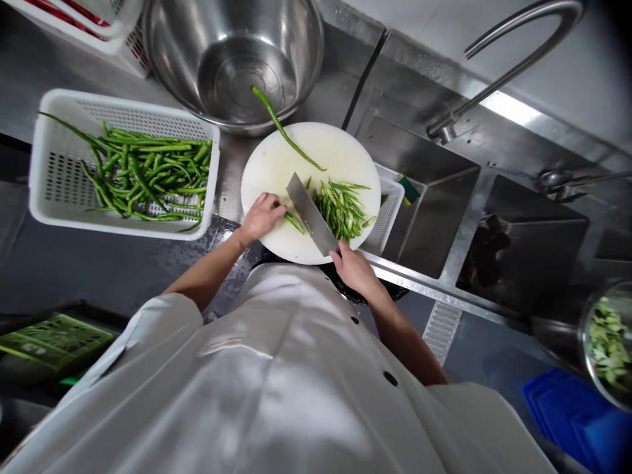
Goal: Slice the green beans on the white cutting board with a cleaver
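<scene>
My left hand (pixel 263 216) is closed on a green chili pepper (pixel 295 222), whose end sticks out over the round white cutting board (pixel 269 158). In my right hand (pixel 351 266) is the handle of a cleaver (pixel 311 214), its broad blade standing on the board between the held pepper and a heap of sliced green chili (pixel 343 210). One long whole green chili (pixel 284 128) lies across the far side of the board, its stem end reaching past the edge near the steel bowl.
A white plastic basket (pixel 64 214) with whole green chilies stands at left. Beyond the board is a large steel bowl (pixel 172 59). Right of the board lie a sink (pixel 429 230) with a white basket (pixel 388 220) and a curved faucet (pixel 508 76).
</scene>
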Demonstrator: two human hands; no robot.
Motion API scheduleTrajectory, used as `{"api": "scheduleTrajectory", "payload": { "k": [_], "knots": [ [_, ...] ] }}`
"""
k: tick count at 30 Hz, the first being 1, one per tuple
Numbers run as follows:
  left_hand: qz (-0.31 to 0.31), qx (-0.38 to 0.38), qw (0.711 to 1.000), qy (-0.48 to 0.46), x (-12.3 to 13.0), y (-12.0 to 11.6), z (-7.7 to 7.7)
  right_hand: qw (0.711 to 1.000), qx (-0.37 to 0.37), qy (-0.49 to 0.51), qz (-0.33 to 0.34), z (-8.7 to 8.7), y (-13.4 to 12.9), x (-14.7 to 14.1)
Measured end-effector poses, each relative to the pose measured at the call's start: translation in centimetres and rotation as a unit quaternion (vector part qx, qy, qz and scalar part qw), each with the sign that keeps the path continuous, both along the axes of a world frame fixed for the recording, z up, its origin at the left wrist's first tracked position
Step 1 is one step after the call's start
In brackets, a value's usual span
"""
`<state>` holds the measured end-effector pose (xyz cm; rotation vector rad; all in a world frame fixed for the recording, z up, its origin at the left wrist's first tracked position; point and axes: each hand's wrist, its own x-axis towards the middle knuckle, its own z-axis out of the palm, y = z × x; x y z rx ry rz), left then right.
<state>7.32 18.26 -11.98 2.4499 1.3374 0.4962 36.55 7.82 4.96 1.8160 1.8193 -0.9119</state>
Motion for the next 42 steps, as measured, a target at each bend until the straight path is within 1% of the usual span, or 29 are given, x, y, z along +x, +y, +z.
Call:
{"api": "scheduleTrajectory", "payload": {
  "k": [2,4,6,9,11,15,17,19,23,25,27,29,32,34,35,36,38,42],
  "knots": [
    [0.000,0.000,1.000,-0.003,1.2,-1.2,-0.1,0.999,-0.012,-0.023,0.021,1.5,-1.0,0.5],
    [0.003,-0.006,1.000,-0.005,1.9,-1.8,-0.1,0.998,-0.023,-0.035,0.051,2.2,-1.5,0.4],
    [0.007,-0.015,1.000,-0.009,2.1,-1.9,0.0,0.997,-0.029,-0.029,0.069,1.9,-1.3,-0.3],
    [0.012,-0.029,0.999,-0.020,1.9,-1.5,0.1,0.998,-0.022,-0.017,0.061,0.5,-0.4,-1.8],
    [0.012,-0.036,0.999,-0.026,1.8,-1.3,0.1,0.998,-0.014,-0.015,0.060,0.3,0.2,-2.2],
    [0.007,-0.027,0.999,-0.019,1.8,-1.4,0.1,0.997,-0.019,-0.010,0.073,1.9,0.1,-0.8],
    [0.005,-0.019,1.000,-0.016,1.8,-1.5,0.0,0.997,-0.023,-0.004,0.069,2.1,0.0,-0.4],
    [0.003,-0.012,1.000,-0.014,1.9,-1.5,-0.1,0.998,-0.018,0.004,0.063,1.3,0.3,-1.1],
    [0.001,-0.003,1.000,-0.012,2.0,-1.4,-0.3,0.998,0.015,0.021,0.060,-1.4,1.5,-3.2],
    [0.004,-0.002,1.000,-0.011,1.9,-1.3,-0.3,0.998,0.018,0.022,0.059,-1.7,1.8,-3.3],
    [0.009,-0.005,1.000,-0.012,1.7,-1.4,-0.3,0.999,0.011,0.012,0.050,-0.9,1.6,-2.5],
    [0.007,-0.009,1.000,-0.015,1.4,-1.7,-0.2,0.999,0.003,-0.004,0.041,0.4,0.9,-1.5],
    [-0.013,-0.011,1.000,-0.020,0.8,-2.3,-0.1,0.998,-0.008,-0.022,0.050,2.3,-0.4,-0.3],
    [-0.026,-0.007,0.999,-0.022,0.5,-2.5,0.0,0.997,-0.014,-0.022,0.069,2.9,-1.1,0.0],
    [-0.028,-0.004,0.999,-0.024,0.5,-2.6,0.0,0.997,-0.018,-0.020,0.077,2.9,-1.3,0.0],
    [-0.029,-0.003,0.999,-0.025,0.5,-2.6,0.0,0.996,-0.022,-0.015,0.082,2.7,-1.3,-0.1],
    [-0.026,-0.002,0.999,-0.026,0.6,-2.5,0.0,0.996,-0.023,0.000,0.083,1.6,-0.9,-1.0],
    [-0.027,-0.001,0.999,-0.025,0.8,-2.9,-0.2,0.998,0.009,0.038,0.058,-2.1,0.8,-3.5]
  ]
}}
